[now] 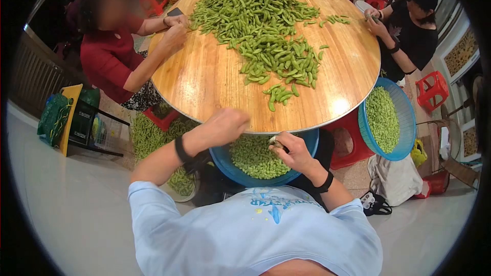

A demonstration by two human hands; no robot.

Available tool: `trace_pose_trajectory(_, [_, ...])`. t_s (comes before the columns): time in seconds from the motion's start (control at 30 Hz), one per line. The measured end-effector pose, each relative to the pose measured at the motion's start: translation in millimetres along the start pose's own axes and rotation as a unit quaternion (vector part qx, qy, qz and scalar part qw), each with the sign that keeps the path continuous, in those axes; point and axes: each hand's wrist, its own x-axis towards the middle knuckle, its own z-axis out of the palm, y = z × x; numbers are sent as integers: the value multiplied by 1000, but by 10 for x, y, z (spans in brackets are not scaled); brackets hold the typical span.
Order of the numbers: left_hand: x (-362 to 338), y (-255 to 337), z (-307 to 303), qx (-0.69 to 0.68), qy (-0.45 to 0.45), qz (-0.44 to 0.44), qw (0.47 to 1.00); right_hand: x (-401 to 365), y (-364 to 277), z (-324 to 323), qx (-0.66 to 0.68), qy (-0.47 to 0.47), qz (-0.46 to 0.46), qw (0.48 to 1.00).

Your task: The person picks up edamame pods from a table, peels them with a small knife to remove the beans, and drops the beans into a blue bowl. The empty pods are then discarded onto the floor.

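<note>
My left hand (222,125) is over the table's near edge, its fingers smeared by motion. I cannot see whether it holds anything. Above the blue basket (221,166), my right hand (295,154) is closed in a pinch. Something small, pale and dark shows at its fingertips, too small to name. Shelled green beans (258,158) fill the basket below. On the round wooden table (204,79) lies a big heap of green bean pods (255,13). A few loose pods (279,94) lie closest to my hands.
A person in red (110,56) sits at the left, and a person in black (414,36) at the right. A second blue basket (404,122) of shelled beans stands right of a red stool (353,143). Green pods or hulls (148,135) pile up at lower left.
</note>
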Motion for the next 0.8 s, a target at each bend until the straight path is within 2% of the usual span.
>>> trace_pose_trajectory(0.07, [424, -29, 59, -35, 138, 35, 989, 20, 7, 68, 14, 28, -15, 999])
trace_pose_trajectory(0.13, [865, -190, 243, -26, 205, 24, 978, 39, -12, 55, 32, 54, -25, 998])
trace_pose_trajectory(0.17, [1014, -232, 319, -27, 207, 26, 978, 6, 18, 48, 29, 54, -25, 998])
trace_pose_trajectory(0.23, [1231, -308, 424, -13, 149, -62, 987, -84, 112, 30, 96, 25, 72, 992])
trace_pose_trajectory(0.27, [1280, -366, 468, -12, 150, -60, 987, -98, 116, 15, 94, 27, 70, 993])
trace_pose_trajectory(0.33, [1316, -406, 496, -1, 146, -54, 988, -124, 90, 13, 215, 78, 129, 965])
trace_pose_trajectory(0.37, [1330, -448, 495, 0, 143, -53, 988, -123, 61, -1, 217, 81, 130, 964])
trace_pose_trajectory(0.43, [1309, -439, 362, -141, 81, -125, 979, -76, 1, -71, 289, 98, 194, 932])
trace_pose_trajectory(0.47, [1288, -467, 364, -139, 81, -124, 979, -53, 65, -61, 309, 122, 184, 925])
trace_pose_trajectory(0.53, [1195, -484, 380, -375, 114, -144, 909, 57, 86, -90, 339, 146, 171, 914])
trace_pose_trajectory(0.67, [881, -187, 271, -429, 117, -112, 889, 223, 104, -84, 406, 177, 183, 878])
trace_pose_trajectory(0.73, [698, 15, 260, -545, 62, -134, 826, 269, 85, -77, 464, 161, 217, 843])
trace_pose_trajectory(0.77, [638, 62, 305, -546, 58, -137, 825, 273, 73, -76, 465, 164, 221, 841])
trace_pose_trajectory(0.8, [582, 100, 352, -572, 43, -129, 809, 276, 60, -74, 510, 144, 227, 817])
